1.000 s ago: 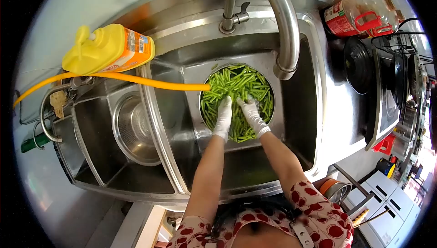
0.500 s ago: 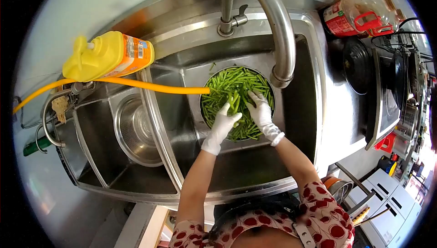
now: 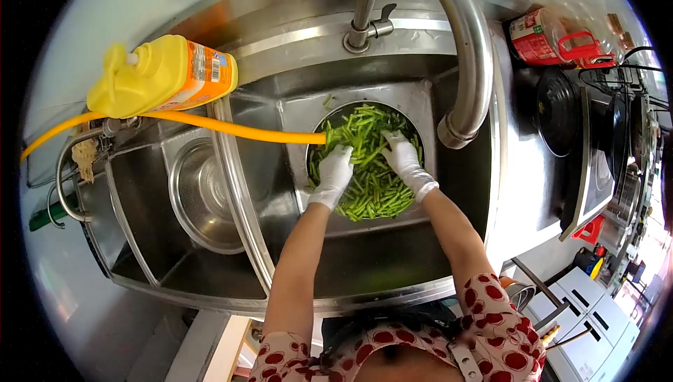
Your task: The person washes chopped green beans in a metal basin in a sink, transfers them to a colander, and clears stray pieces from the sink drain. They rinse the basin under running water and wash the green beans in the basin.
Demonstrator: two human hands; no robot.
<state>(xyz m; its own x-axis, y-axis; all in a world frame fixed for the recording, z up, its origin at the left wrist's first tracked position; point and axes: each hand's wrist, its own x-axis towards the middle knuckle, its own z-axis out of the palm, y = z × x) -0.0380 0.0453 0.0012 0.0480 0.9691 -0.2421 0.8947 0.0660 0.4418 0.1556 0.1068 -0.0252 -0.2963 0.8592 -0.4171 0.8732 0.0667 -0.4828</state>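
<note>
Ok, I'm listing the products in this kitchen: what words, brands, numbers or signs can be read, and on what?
None can be read for certain.
Jug, orange label with a barcode: print too small and blurred.
Bottle, red label with pale marks: too blurred.

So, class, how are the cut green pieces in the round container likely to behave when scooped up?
The cut green pieces look mostly straight and slender, so they would probably stay fairly stiff. Their wet-looking shine suggests they may be slippery. They lie loose, not bundled, so some would likely tumble off any scoop.
</note>
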